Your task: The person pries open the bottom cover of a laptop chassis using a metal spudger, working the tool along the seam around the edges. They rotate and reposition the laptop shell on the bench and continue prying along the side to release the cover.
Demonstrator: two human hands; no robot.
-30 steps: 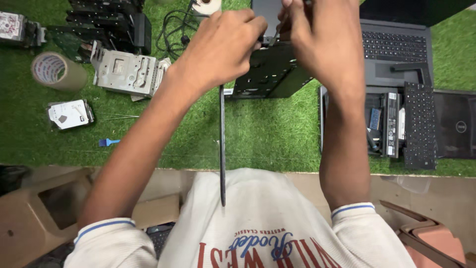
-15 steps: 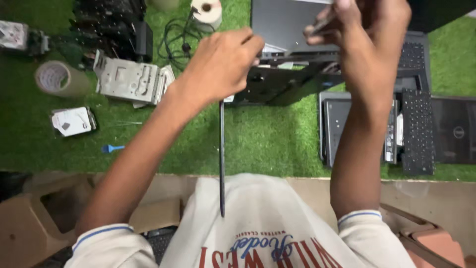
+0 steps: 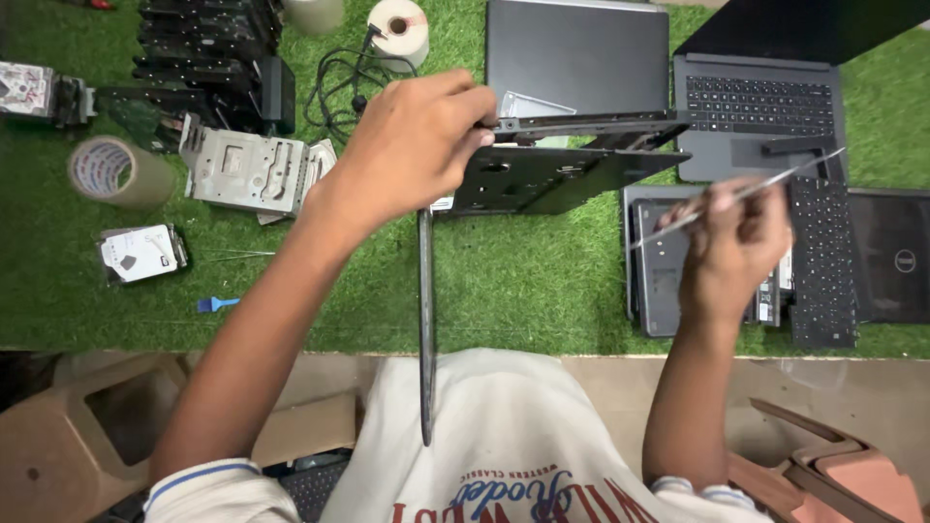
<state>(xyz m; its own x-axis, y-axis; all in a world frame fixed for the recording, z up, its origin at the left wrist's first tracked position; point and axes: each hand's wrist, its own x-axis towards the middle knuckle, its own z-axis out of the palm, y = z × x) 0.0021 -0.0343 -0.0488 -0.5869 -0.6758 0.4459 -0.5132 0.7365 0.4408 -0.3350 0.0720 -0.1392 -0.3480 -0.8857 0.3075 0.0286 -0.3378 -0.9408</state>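
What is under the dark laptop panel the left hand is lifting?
Beneath the dark laptop panel lies green artificial turf. Behind it sits a closed grey laptop, partly covered. The left hand hides the panel's near corner.

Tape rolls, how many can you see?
3: a brown tape roll far left on the grass, a white roll at the top, and another beside it, cut off. More may be hidden.

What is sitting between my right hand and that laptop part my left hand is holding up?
Nothing visible: only bare green turf lies in the gap between the right hand, which holds a thin metal strip, and the dark laptop panel gripped by the left hand.
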